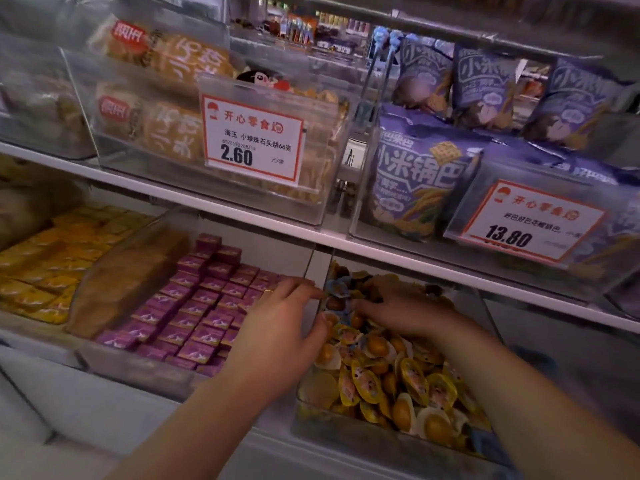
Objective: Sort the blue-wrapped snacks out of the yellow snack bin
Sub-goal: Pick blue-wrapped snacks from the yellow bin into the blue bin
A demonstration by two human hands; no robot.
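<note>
Both hands dig into the clear plastic bin [346, 441] of glossy yellow oval snack packs [363, 379] at lower right, the left hand [277, 327] pinching toward a crinkly blue-wrapped snack [337, 285] at the far left edge, its long axis unclear, the right hand [408, 315] flat, fingers spread.

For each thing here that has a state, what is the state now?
Left hand: over the bin's left wall, fingers reaching in.
Right hand: inside the bin, on the snacks.
Yellow snack bin: open, heaped with snacks.
Blue-wrapped snack: in the bin, near the back.
</note>
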